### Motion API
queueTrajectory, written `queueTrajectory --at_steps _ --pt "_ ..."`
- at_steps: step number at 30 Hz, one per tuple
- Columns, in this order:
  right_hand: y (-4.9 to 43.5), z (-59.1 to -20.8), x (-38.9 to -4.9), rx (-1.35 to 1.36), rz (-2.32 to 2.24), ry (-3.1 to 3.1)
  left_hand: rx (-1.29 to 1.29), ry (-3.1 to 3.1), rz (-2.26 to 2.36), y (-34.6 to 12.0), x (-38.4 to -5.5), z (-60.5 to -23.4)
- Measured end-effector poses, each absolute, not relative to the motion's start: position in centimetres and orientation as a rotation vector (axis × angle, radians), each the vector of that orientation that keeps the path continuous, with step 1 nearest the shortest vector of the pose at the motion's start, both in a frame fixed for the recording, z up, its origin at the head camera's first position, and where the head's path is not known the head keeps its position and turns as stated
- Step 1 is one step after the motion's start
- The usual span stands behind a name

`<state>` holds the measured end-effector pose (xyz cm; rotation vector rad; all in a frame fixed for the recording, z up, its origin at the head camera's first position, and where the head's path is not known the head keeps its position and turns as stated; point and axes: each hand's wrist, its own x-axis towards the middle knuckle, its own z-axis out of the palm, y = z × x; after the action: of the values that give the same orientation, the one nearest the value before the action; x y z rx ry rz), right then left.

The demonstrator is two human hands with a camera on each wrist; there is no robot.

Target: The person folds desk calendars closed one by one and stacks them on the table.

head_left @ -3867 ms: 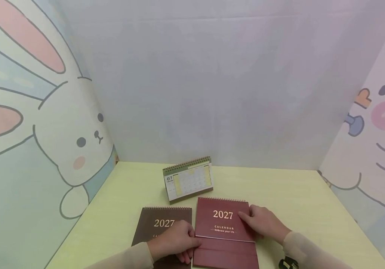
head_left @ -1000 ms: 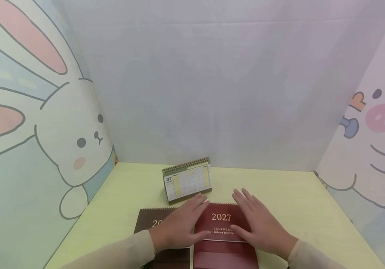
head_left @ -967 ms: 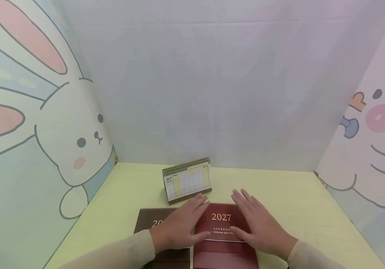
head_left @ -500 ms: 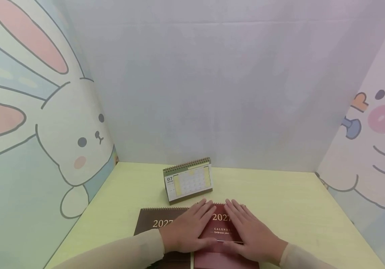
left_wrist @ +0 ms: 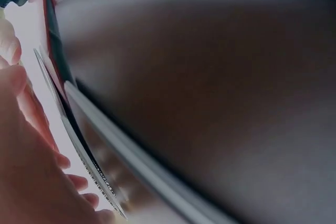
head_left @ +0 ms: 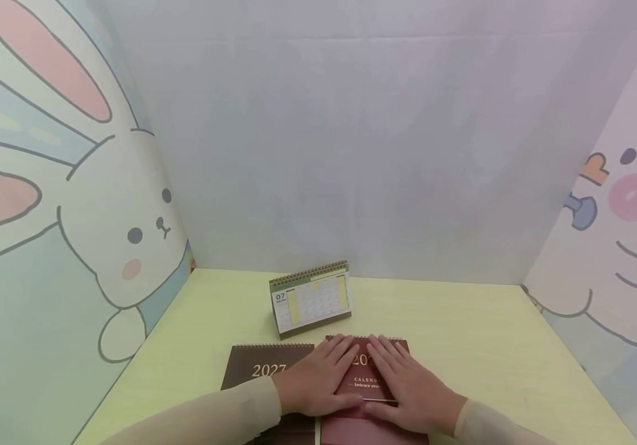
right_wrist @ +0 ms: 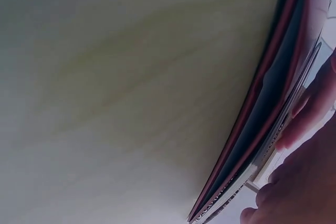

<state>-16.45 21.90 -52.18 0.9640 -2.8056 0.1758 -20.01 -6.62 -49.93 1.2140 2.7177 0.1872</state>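
A dark red 2027 calendar (head_left: 374, 431) with a coil along its far edge lies flat on the table. My left hand (head_left: 313, 383) rests on its left half with fingers straight, pointing away from me. On its right half lies my right hand (head_left: 415, 389), also flat, its thumb close to the left thumb. Between them part of the gold lettering shows. In the right wrist view the folded layers of the red calendar (right_wrist: 260, 106) stand slightly apart along the side. A dark brown 2027 calendar (head_left: 267, 357) lies just left, partly hidden under my left forearm.
Behind the flat calendars a small desk calendar (head_left: 314, 301) stands propped up, showing a 07 page. The pale yellow table (head_left: 463, 327) meets a grey cloth back wall (head_left: 352, 154). Cartoon-printed side walls stand left and right.
Earlier my left fingers held the red calendar's inner edge and my right hand its right edge. Both hands then opened above it, came down flat onto the cover and moved slightly closer together.
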Motion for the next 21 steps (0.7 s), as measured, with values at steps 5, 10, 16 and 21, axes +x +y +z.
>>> queueTrajectory --at_steps 5,10,16,21 --pt "21.82 -51.43 -16.46 0.998 0.212 -2.877 1.215 2.712 0.148 -6.47 -20.00 -49.97" --pt "21.83 -51.26 -16.70 1.019 0.209 -2.931 1.197 2.711 0.116 -6.33 -19.89 -50.12" --pt "21.89 -51.42 -16.99 1.038 0.196 -2.991 1.190 2.716 0.041 -6.05 -19.84 -50.19" --pt "21.78 -51.40 -17.03 1.048 0.196 -3.036 1.186 2.720 -0.029 -5.87 -19.81 -50.34"
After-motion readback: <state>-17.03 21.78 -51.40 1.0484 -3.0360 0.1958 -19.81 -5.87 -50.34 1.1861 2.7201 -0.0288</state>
